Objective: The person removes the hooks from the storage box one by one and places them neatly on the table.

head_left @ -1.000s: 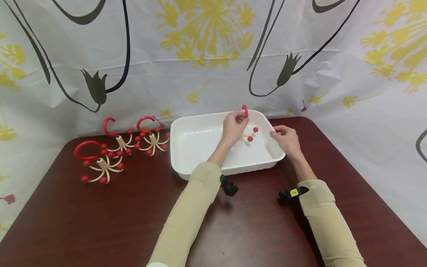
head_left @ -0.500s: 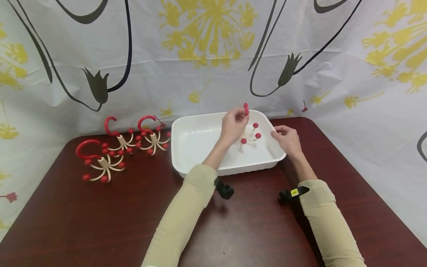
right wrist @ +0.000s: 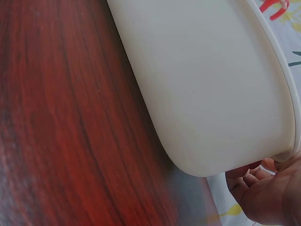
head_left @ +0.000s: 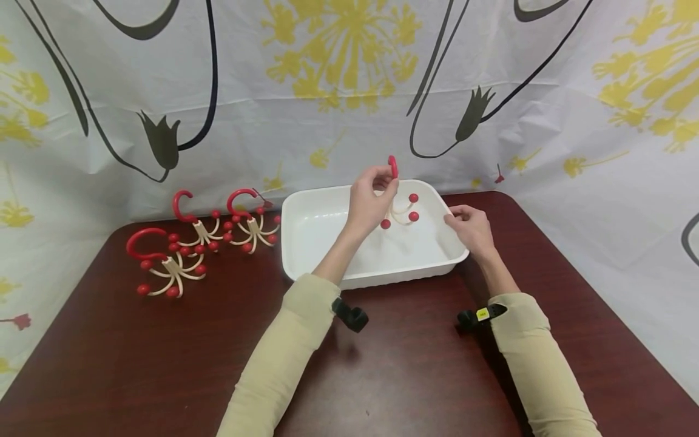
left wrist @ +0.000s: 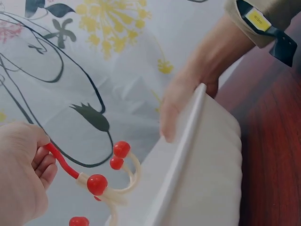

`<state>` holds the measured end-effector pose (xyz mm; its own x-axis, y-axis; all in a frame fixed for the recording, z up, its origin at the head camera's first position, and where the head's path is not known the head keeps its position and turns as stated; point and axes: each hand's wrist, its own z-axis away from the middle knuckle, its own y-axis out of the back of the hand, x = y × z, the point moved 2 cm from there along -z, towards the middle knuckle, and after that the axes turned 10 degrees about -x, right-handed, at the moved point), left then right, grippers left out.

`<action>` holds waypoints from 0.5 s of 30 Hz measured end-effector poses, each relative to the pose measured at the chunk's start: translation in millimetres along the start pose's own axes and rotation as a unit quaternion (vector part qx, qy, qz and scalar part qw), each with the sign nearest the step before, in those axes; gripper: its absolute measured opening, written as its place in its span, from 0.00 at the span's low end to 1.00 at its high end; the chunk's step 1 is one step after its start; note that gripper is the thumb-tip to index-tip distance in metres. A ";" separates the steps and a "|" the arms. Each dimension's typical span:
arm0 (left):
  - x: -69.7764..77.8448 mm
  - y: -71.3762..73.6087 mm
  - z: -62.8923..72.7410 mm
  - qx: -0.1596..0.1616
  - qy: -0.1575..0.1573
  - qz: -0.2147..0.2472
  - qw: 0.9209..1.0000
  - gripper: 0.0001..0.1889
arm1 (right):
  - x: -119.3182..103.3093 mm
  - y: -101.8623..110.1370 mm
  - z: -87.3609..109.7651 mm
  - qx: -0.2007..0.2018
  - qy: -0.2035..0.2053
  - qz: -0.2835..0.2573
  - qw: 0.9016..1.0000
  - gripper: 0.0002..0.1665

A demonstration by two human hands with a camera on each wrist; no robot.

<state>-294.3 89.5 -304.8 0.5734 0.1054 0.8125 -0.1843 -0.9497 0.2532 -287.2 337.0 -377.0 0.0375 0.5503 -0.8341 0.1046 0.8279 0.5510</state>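
Observation:
My left hand (head_left: 368, 203) pinches the red hook of a ball-tipped hook hanger (left wrist: 66, 165), which has curved cream arms ending in red balls. This hanger is over the right half of a white plastic tray (head_left: 322, 233), its arms pointing down; whether they touch the tray floor I cannot tell. In the head view, part of the hook is behind the fingers. At the tray's right end, my right hand (head_left: 472, 233) holds the rim between thumb and fingers. The right wrist view shows that hand (right wrist: 268, 193) at the corner, its fingers partly behind the wall.
Left of the tray, three similar hangers (head_left: 172, 270) stand close together on the dark red wooden table (head_left: 136, 352), hooks upward. A flower-printed white cloth (head_left: 349, 133) hangs right behind the tray and along both sides of the table.
My left hand has risen and shifted left, carrying the hanger with it, so more of its arms and balls show. My right hand stays on the tray rim.

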 end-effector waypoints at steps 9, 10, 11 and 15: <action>17.4 20.3 13.9 0.014 -0.007 0.021 1.000 0.09 | 0.7 0.1 -0.2 -0.002 0.002 0.001 1.000 0.22; 18.8 22.4 15.6 0.015 -0.008 0.022 1.000 0.09 | 0.7 0.2 -0.1 -0.003 0.002 0.002 1.000 0.22; 20.3 24.8 17.4 0.015 -0.011 0.023 1.000 0.09 | 0.7 0.2 -0.1 -0.003 0.002 0.002 1.000 0.22; 25.5 36.2 24.2 0.017 -0.022 0.025 0.999 0.10 | 0.8 0.1 -0.2 -0.002 0.002 0.004 1.000 0.21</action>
<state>-267.0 50.7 -287.6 0.5997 0.0456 0.7989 -0.1856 -0.9632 0.1943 -287.4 337.5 -377.6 0.0341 0.5581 -0.8291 0.1001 0.8235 0.5585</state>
